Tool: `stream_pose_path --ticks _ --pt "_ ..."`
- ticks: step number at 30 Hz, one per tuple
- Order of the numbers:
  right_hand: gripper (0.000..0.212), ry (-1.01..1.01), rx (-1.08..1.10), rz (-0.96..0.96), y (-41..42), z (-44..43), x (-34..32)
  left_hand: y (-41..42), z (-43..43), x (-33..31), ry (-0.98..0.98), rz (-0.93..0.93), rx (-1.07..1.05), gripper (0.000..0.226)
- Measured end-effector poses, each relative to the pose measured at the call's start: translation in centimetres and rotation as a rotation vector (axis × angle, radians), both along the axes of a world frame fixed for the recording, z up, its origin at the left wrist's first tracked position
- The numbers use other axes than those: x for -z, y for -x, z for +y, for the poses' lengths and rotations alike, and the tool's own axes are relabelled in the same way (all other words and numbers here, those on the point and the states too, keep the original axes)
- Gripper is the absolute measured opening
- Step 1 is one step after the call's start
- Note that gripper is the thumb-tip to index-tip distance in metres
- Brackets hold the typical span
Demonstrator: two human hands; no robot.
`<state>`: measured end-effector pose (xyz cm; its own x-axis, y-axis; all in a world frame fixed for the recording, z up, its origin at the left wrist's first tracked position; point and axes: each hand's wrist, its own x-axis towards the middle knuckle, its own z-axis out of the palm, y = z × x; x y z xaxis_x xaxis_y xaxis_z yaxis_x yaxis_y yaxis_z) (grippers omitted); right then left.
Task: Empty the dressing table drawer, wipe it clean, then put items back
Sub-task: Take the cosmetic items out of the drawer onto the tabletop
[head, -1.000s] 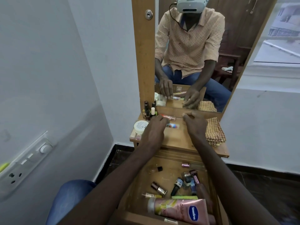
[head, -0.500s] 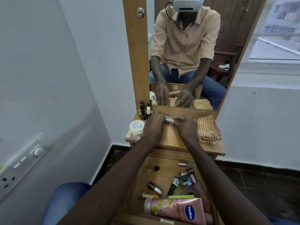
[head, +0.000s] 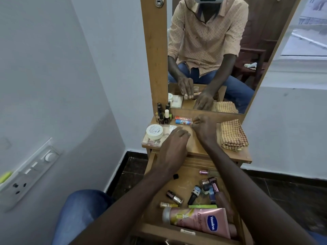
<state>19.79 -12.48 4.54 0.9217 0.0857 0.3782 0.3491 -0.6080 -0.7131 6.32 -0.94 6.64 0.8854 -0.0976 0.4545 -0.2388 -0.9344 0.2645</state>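
Observation:
The wooden drawer (head: 159,228) is pulled open below the dressing table top (head: 196,147). Inside lie a pink Vaseline tube (head: 198,221), several small bottles (head: 174,196) and a razor-like tool (head: 213,183). Two small tubes, one red (head: 183,118) and one blue (head: 183,122), lie side by side against the mirror base. My right hand (head: 203,127) is curled, its fingertips pinched on the blue tube's right end. My left hand (head: 174,145) hovers over the table's front edge, fingers loosely bent, with nothing seen in it. A folded checked cloth (head: 232,135) rests at the right.
A white jar (head: 154,131) sits on a clear palette case (head: 152,142) at the table's left, behind it several nail polish bottles (head: 163,113). The mirror (head: 221,50) stands directly behind. A wall with a switch board (head: 30,172) is close on the left; my knee (head: 79,209) is beside the drawer.
Both hands were together on the tubes near the mirror. My left hand has let go and drawn back toward the front edge; my right hand stays at the tubes' end.

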Motion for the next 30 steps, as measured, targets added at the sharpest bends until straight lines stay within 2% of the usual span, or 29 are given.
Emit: stream_pose_path --ticks 6,11,16,20,25,30 --pt "0.019 0.067 -0.038 -0.068 1.4 -1.4 -0.7 4.0 2.6 2.4 0.084 -0.024 0.122 0.033" --pt "0.030 0.099 -0.063 -0.125 5.4 -3.7 -1.8 6.9 3.0 4.0 0.010 -0.026 0.112 0.039" --pt "0.024 0.025 -0.144 -0.170 10.5 -6.7 -2.3 8.3 2.7 4.9 -0.048 0.156 0.014 0.029" --pt "0.016 0.092 -0.250 -0.133 12.4 -9.2 -1.4 8.8 2.6 5.5 -0.110 0.284 -0.054 0.030" --pt "0.017 0.154 -0.206 -0.023 13.7 -12.1 -1.2 8.8 2.6 6.4 -0.148 0.376 -0.118 0.024" --pt "0.018 0.207 -0.184 0.122 14.6 -13.8 0.3 8.7 2.7 7.5 -0.161 0.385 -0.134 0.026"
